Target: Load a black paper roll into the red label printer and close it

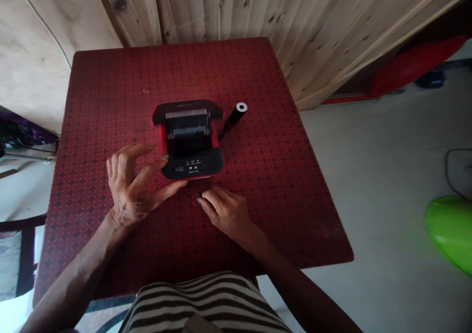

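A red and black portable printer [193,163] sits on the table with its lid raised, leaving the dark roll compartment exposed. At its front left corner is my left hand [132,190], the index finger on the corner's top and the thumb against the front edge; the other fingers are held off it. Just in front of the printer, my right hand [226,210] is closed, thumb and index finger pinched together. Something small and dark shows at those fingertips, too small to name. To the printer's right lies a black roll with a white end [239,111].
The table [280,205] has a red patterned cover. Wooden boards [250,13] rise behind its far edge. Bare floor [354,166] lies to the right, with a bright green object [450,235] at the frame's edge. A dark chair [27,254] stands at the left.
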Motion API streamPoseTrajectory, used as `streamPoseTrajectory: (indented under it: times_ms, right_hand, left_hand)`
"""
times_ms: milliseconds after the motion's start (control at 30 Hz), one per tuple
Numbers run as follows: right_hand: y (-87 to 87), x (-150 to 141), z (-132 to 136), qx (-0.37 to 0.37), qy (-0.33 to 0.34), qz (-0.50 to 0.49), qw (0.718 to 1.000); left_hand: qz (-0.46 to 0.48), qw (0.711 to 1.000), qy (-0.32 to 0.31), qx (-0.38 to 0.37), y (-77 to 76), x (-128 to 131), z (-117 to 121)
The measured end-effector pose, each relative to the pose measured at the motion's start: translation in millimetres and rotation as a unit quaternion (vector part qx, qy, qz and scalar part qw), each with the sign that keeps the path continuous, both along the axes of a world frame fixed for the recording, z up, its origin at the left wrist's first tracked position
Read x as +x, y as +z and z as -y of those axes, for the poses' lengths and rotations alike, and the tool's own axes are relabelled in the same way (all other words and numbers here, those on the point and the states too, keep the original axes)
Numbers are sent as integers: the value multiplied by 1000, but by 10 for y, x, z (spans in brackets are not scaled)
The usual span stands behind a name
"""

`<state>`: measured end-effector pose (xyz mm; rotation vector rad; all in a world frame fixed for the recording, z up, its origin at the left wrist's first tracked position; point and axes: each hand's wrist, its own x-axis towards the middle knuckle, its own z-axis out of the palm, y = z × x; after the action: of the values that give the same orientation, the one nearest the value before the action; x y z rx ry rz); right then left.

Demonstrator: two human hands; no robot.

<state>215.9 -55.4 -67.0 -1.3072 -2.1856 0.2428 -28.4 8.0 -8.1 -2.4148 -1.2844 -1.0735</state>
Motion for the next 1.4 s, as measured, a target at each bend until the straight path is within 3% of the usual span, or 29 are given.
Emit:
streamPoseTrajectory:
  times_ms: [167,300,433,567,667,833,1133,1400]
  right_hand:
    - [50,26,32,-4,16,-30,999]
    - [386,153,-68,21,0,-109,994]
    - [788,226,-526,95,-19,-81,992]
    - [969,86,-1117,63,72,25,995]
    - [1021,-109,-1398,-32,111,129,985]
    - [1082,-373,-1568,-140,112,256,950]
    - [1131,-510,-1652,-133,98,354,921]
    - [1112,-463,-1635,-115,65,312,941]
  left_hand:
    - [11,1000,12,4,-119,2,5]
    - [32,999,0,-17,-265,18,2]
    - [46,998,-30,-11,-366,17,-3]
    - [78,995,-42,-52,-471,-6,-5]
    - [108,986,-29,-121,-553,-22,-17]
    - [122,977,-21,-172,-593,-20,-26]
    - [124,976,-38,-176,-575,-21,-34]
    - [120,974,-41,-185,-570,-25,-39]
